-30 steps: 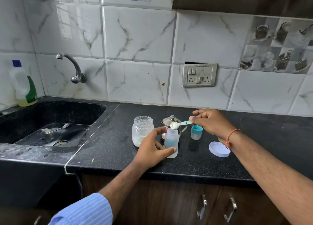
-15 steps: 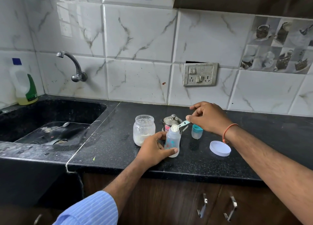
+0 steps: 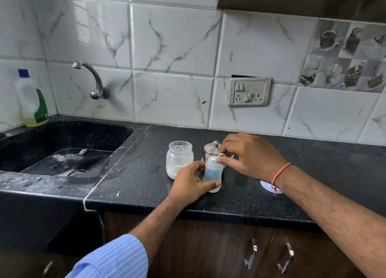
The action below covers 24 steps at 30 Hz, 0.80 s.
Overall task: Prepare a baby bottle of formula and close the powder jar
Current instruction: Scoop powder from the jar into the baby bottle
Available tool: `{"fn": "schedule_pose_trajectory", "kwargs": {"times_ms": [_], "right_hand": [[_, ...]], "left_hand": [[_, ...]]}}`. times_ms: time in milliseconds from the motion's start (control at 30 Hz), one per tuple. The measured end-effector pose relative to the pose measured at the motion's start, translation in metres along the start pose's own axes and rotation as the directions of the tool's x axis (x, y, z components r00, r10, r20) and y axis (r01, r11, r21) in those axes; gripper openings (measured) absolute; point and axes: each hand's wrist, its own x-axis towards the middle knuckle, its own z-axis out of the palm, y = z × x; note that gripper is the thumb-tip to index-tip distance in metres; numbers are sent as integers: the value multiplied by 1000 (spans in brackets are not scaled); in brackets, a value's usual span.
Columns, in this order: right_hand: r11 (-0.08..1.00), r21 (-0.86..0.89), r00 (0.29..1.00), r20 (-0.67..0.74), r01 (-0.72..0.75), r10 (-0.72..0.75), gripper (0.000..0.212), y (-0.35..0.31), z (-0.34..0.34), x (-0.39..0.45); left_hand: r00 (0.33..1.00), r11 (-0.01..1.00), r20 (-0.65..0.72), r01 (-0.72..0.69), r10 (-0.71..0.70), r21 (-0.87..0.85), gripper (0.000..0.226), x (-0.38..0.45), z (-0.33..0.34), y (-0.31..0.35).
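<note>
Marble-look wall tiles rise behind a black stone table (image 3: 271, 152), with a dark sink (image 3: 62, 148) sunk into its left end and a tap (image 3: 92, 79) on the wall above it. A detergent bottle (image 3: 32, 102) stands at the far left corner, and a spoon (image 3: 74, 154) lies in the sink.

Only the head view is given. Near the middle of the table the baby bottle (image 3: 213, 173) stands upright, mouth open at the top, its long axis vertical. The left hand (image 3: 192, 183) grips it low down, fingers curled round the back and thumb across the front near the base. The right hand (image 3: 248, 156) comes in from the right and sits just above and beside the bottle's mouth, its fingers pinched on a small scoop (image 3: 220, 155) tipped at the rim; the scoop is mostly hidden, so whether powder is falling cannot be told.

The powder jar (image 3: 179, 158) stands uncovered just left of the bottle, touching or nearly touching the left hand, with a shallow layer of white powder at its bottom. Its white lid (image 3: 267, 186) lies flat on the table to the right, partly hidden under the right wrist. A small steel pot (image 3: 213, 149) with a knobbed lid stands just behind the bottle.

The step in hand looks like dosing powder. The next scoop lies leftward across the bottle, while the lid sits nearer the right hand.
</note>
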Motion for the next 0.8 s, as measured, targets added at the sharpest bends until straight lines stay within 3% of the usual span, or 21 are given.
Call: {"fn": "schedule_pose_trajectory", "kwargs": {"times_ms": [167,800], "right_hand": [[999,17,988,-150,44,-41,32,5,8,-10],[1000,7,972,-234,19,-17,22,1,17,-13]], "left_hand": [[1000,1000,-6,12,-11,5,60,1,1,0],[999,999,-9,37,-37,1,62,2,0,-2]]}}
